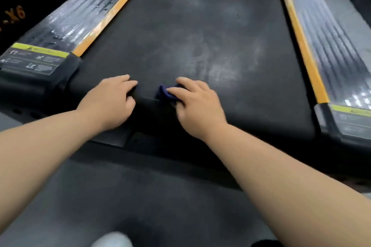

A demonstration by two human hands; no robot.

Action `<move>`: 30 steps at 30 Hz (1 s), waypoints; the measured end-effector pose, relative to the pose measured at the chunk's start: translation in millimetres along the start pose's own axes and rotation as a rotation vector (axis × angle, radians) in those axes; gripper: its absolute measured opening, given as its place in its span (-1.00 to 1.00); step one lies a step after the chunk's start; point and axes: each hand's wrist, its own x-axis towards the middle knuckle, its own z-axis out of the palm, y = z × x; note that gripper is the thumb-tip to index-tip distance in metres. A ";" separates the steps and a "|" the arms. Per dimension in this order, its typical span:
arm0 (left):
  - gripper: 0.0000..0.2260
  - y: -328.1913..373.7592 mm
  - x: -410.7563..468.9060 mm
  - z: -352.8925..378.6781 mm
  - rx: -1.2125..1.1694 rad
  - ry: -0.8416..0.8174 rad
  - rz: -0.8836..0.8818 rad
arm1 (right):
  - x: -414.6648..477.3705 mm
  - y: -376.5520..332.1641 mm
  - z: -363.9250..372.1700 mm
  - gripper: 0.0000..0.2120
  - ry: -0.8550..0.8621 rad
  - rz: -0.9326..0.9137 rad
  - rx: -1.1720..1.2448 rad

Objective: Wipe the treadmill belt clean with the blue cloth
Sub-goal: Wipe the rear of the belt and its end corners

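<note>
The black treadmill belt point(200, 32) runs away from me, with pale dusty smears across its middle. At its near end, my right hand point(197, 104) presses a small bunched blue cloth point(167, 93) onto the belt; only a bit of the cloth shows beside my fingers and thumb. To the left of it, my left hand point(112, 98) rests on the rounded rear edge of the belt, fingers curved over it and holding nothing.
Grey ribbed side rails with orange strips flank the belt on the left point(84, 12) and right point(329, 46). Yellow-and-grey warning labels point(34, 60) sit on the rear end caps. Dark rubber floor point(140, 196) lies under my arms.
</note>
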 end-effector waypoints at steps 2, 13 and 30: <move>-0.53 19.1 6.9 -2.6 0.047 -0.066 0.032 | -22.5 43.2 -24.5 -0.59 0.048 0.154 -0.033; -0.49 163.2 14.0 15.2 0.248 -0.238 0.419 | -66.6 74.4 -46.1 -0.60 0.175 0.340 -0.155; -0.46 152.3 36.5 12.8 0.250 -0.367 0.353 | -70.3 51.3 -42.6 -0.59 0.186 0.359 0.059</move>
